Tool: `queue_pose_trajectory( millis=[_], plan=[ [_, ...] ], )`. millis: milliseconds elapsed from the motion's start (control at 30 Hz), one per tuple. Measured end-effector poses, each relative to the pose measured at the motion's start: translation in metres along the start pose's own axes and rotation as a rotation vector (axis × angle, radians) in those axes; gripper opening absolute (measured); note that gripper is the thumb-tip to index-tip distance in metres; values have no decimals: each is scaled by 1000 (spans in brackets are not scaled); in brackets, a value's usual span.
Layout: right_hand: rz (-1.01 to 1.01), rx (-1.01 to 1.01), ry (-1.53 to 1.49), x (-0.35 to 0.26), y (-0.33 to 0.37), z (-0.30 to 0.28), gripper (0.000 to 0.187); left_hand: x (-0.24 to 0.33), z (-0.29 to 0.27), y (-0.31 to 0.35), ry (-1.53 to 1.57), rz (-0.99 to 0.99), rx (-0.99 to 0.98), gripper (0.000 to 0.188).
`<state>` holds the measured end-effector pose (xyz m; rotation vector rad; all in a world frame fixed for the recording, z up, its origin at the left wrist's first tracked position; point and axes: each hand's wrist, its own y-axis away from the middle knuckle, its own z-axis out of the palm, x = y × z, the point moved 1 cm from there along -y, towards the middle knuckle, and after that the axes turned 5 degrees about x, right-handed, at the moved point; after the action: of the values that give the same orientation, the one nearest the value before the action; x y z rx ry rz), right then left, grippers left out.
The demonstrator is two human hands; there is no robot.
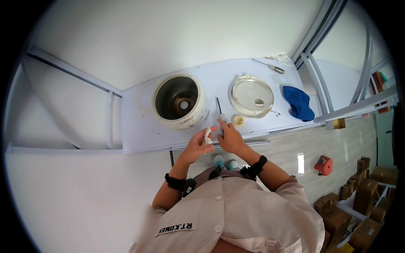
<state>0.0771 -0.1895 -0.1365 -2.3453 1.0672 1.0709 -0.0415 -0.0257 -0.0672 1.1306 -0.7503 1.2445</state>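
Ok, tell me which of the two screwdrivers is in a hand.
The dark-shafted screwdriver held in the right hand, its tip pointing toward the table's middle. The other screwdriver lies untouched at the table's far edge, near a white rag.

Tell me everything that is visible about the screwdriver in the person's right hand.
The screwdriver is slim, with a dark metal shaft and a pale, translucent-looking handle. The right hand grips the handle, and the shaft points up and away from the person, over the white table. Its tip ends between the open rice cooker body and the detached lid, touching neither.
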Motion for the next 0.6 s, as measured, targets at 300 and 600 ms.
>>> queue_pose_trajectory(
  millis=[300,600],
  plan=[
    [79,-76,101,-21,-23,31,93,-12,-28,16,-47,-9,163,71],
    [152,56,143,-30,-40,46,100,-11,-53,18,-76,83,128,76]
  ],
)
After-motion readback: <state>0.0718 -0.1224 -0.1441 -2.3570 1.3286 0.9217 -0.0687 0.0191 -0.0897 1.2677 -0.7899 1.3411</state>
